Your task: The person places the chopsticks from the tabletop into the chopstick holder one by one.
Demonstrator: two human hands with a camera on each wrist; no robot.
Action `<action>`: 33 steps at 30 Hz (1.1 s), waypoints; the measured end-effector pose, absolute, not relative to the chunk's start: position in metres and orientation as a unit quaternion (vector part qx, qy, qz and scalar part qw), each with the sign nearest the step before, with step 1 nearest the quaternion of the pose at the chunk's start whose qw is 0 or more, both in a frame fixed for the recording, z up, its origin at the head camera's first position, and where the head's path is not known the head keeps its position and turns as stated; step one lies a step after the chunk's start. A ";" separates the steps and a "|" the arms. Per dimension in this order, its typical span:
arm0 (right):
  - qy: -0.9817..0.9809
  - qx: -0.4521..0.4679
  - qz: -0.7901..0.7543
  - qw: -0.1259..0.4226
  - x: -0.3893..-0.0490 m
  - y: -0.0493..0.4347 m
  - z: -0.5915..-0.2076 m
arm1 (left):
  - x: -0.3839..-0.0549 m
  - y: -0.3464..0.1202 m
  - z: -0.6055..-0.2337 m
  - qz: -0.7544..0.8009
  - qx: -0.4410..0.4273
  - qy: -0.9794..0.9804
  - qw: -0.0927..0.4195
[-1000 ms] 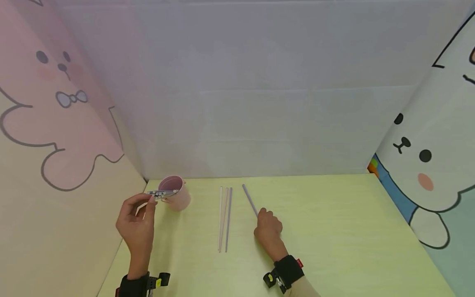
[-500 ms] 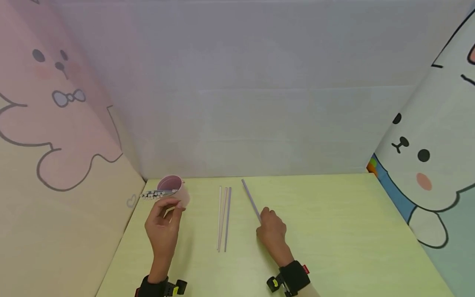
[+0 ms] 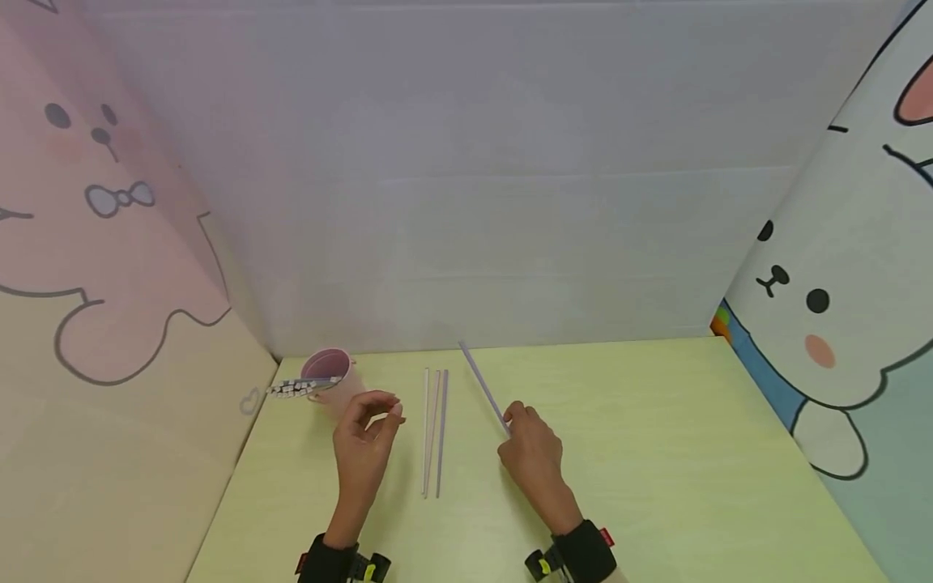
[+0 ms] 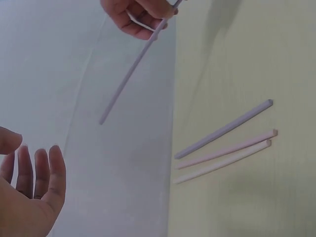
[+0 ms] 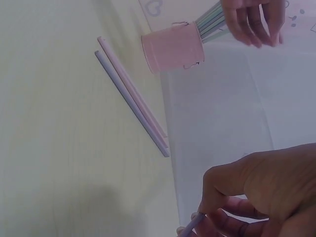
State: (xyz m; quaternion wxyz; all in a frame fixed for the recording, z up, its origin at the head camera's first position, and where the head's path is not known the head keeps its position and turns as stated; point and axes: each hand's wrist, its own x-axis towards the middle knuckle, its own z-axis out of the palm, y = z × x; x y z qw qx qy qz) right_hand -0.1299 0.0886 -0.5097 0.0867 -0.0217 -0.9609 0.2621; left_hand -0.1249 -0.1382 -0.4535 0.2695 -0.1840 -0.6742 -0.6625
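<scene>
My right hand (image 3: 534, 453) grips a thin purple stick (image 3: 479, 377) near its lower end; the stick's other end points up and away to the left. In the left wrist view, most of this stick (image 4: 128, 77) shows below the fingers. My left hand (image 3: 360, 449) holds nothing, thumb and fingertips apart in the left wrist view, in front of a pink bucket (image 3: 348, 394). Several pale sticks (image 3: 291, 388) lean out of the bucket to the left. Between the hands, a white stick (image 3: 426, 433), a pink stick (image 3: 433, 429) and another purple stick (image 3: 442, 433) lie side by side on the table.
The yellow-green table (image 3: 692, 453) ends at a pale back sheet (image 3: 503, 227). Side panels with cartoon animals stand at the left (image 3: 138, 340) and right (image 3: 802, 356). The bucket stands by the back left corner.
My left hand has moved right and toward me, away from the bucket's sticks. The right hand stays near its place, the held purple stick tilting further left at its far end.
</scene>
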 end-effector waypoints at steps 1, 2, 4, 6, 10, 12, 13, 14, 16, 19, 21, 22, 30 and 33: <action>-0.960 -0.017 0.265 0.093 -0.129 0.088 -0.508 | -0.126 -0.136 -0.455 -0.661 -0.182 -0.680 0.259; -0.958 -0.012 0.268 0.100 -0.127 0.087 -0.506 | -0.127 -0.134 -0.457 -0.661 -0.180 -0.684 0.248; -0.955 0.001 0.274 0.112 -0.124 0.085 -0.502 | -0.128 -0.130 -0.460 -0.663 -0.177 -0.691 0.225; -0.953 0.013 0.275 0.125 -0.122 0.083 -0.499 | -0.130 -0.127 -0.462 -0.667 -0.173 -0.695 0.207; -0.949 0.034 0.283 0.138 -0.118 0.079 -0.492 | -0.133 -0.123 -0.464 -0.673 -0.164 -0.698 0.181; -0.946 0.045 0.289 0.140 -0.116 0.077 -0.489 | -0.134 -0.122 -0.464 -0.676 -0.161 -0.698 0.173; -0.945 0.051 0.292 0.141 -0.116 0.076 -0.488 | -0.135 -0.122 -0.464 -0.675 -0.159 -0.700 0.170; -0.943 0.057 0.294 0.142 -0.115 0.075 -0.487 | -0.136 -0.122 -0.464 -0.674 -0.157 -0.702 0.168; -0.940 0.074 0.300 0.144 -0.113 0.074 -0.484 | -0.137 -0.122 -0.462 -0.673 -0.154 -0.704 0.167; -0.935 0.104 0.304 0.148 -0.111 0.072 -0.481 | -0.138 -0.124 -0.458 -0.671 -0.148 -0.706 0.169; -0.933 0.124 0.302 0.149 -0.110 0.071 -0.480 | -0.139 -0.125 -0.457 -0.675 -0.147 -0.702 0.172; -0.932 0.134 0.300 0.150 -0.110 0.070 -0.480 | -0.140 -0.127 -0.457 -0.677 -0.146 -0.700 0.175; -0.921 0.201 0.297 0.151 -0.107 0.066 -0.478 | -0.147 -0.140 -0.467 -0.704 -0.146 -0.667 0.194; -0.919 0.213 0.297 0.147 -0.107 0.064 -0.478 | -0.147 -0.142 -0.466 -0.720 -0.154 -0.648 0.194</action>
